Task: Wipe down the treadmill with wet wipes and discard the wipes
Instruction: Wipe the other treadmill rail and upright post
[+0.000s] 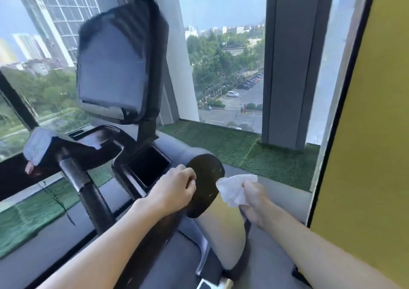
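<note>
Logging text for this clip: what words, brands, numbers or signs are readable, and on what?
None readable.
Treadmill screen: dark, motion-blurred, no text shows.
Black console panel: blank.
Wet wipe in the right hand: plain white.
Buildings outside: any signs too small to read.

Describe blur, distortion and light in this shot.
Head view: bright daylight through the windows; the console screen is smeared by motion blur at its edges; the wide-angle lens bends the window pillar and yellow wall; the right hand and wipe are fairly sharp.
</note>
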`<state>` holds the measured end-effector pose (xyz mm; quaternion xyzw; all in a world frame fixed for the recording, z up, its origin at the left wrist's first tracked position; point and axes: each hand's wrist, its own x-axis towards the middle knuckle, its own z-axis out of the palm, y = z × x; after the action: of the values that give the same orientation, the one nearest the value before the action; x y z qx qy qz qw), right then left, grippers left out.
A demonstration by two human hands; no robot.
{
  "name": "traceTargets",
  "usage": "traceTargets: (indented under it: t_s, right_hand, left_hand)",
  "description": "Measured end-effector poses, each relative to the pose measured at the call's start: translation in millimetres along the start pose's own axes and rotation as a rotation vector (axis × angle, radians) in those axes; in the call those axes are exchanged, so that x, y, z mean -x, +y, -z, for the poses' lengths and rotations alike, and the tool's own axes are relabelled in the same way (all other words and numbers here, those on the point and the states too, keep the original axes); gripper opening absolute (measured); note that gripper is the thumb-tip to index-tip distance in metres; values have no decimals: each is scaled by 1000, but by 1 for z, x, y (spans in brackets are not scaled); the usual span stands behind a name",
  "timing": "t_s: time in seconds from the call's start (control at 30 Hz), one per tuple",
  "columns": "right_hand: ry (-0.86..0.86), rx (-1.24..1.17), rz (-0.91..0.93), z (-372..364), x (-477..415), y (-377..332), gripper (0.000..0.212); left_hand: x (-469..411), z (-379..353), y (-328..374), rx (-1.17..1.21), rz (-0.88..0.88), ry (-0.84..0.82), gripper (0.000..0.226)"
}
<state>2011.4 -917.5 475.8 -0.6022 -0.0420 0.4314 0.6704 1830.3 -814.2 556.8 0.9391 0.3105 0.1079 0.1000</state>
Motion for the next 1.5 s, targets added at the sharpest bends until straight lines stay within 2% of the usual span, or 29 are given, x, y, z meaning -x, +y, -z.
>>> traceTargets:
  t_s: [0.07,0.2,0.3,0.43,0.57,0.63,0.7,0.8,0.83,0.9,0.93,1.03,1.1,1.13,1.2,1.27,1.33,1.37,1.43,1.5]
  right_hand:
    - [39,-1,-40,-5,-42,2,44]
    - [215,67,-11,-21,-70,-20,25]
    - [275,162,54,-27,-90,-30,31]
    - [242,240,74,-35,-127,-32,32]
    - [246,257,241,-28,-158,-48,30]
    - [163,288,297,-19,-165,-63,17]
    - [-12,278,333,-14,-171,-74,14]
    - [-238,297,392,-18,-168,-91,16]
    - [-283,302,414,-19,-166,-96,14]
    - [-331,326,498,-20,-162,-102,9]
    - [-345,361,547,-18,-160,-102,10]
    - [-450,594,671,-13,-154,-92,56]
    - [-529,782,730,-15,-147,-83,77]
    - [-538,806,743,-17,-146,-78,80]
    - [-497,643,738,-20,-148,-72,62]
    - [-416,434,708,-18,-159,-69,42]
    - [-331,344,669,-14,-176,-66,34]
    - [-277,336,653,-12,-187,-61,32]
    - [-162,372,602,-10,-211,-47,31]
    - [-117,467,513,-13,-235,-29,32]
  left_hand:
    - [-30,-8,-14,-111,-36,-2,24]
    - [-92,-19,-31,-220,-118,0,31]
    - [-129,-36,-40,-238,-125,-59,36]
    - [-159,-56,-50,-294,-118,-80,42]
    - [-165,-60,-55,-237,-106,-15,48]
    - [-167,-57,-52,-216,-92,47,50]
    - [-174,-50,-36,-135,-101,62,59]
    - [-196,-46,-2,116,1,-93,67]
    - [-201,-47,8,153,37,-107,57]
    - [-210,-49,20,168,119,-11,27]
    - [-214,-50,21,181,178,46,26]
    - [-225,-53,19,282,394,96,32]
    - [-231,-56,23,515,516,74,36]
    - [-234,-57,27,619,557,39,37]
    - [-236,-58,35,687,531,-63,40]
    - [-234,-55,40,619,440,-109,39]
    - [-224,-51,25,333,314,-38,32]
    - [-217,-49,14,117,223,-17,30]
    - [-200,-47,-14,-223,44,-81,35]
    - [-186,-50,-35,-300,-16,-155,41]
